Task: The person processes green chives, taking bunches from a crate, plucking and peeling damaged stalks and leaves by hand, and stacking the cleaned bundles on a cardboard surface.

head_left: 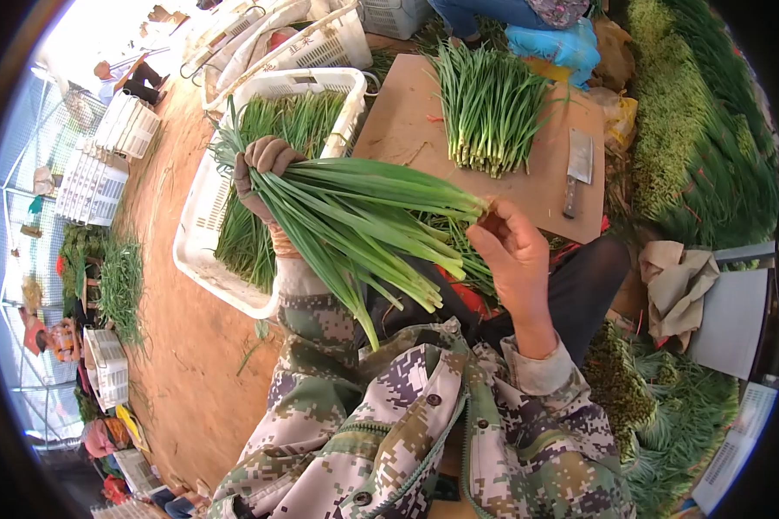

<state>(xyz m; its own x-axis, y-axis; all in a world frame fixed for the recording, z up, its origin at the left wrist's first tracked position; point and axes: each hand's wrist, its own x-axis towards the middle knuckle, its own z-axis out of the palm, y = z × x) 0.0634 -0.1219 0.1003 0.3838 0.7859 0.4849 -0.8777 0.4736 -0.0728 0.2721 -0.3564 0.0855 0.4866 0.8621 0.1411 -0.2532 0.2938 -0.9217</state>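
Observation:
A loose bunch of garlic chives (368, 203) is fanned out over my lap. My left hand (264, 169), in a brownish glove, is closed around its leafy end. At the pale stem ends, my right hand (519, 259) is bare, with thumb and fingertips pinching the end of a few stalks. Beyond them, a thick, evenly laid pile of chives (493, 108) rests on a brown board (398, 112). A cleaver (580, 156) with a dark handle lies on the board to the right of that pile.
A white plastic crate (201, 221) holding more chives stands by my left arm. Further crates (320, 43) are behind it. Large heaps of chives (701, 130) line the right side. A beige cloth (677, 281) hangs near a grey panel. Other people sit at far left.

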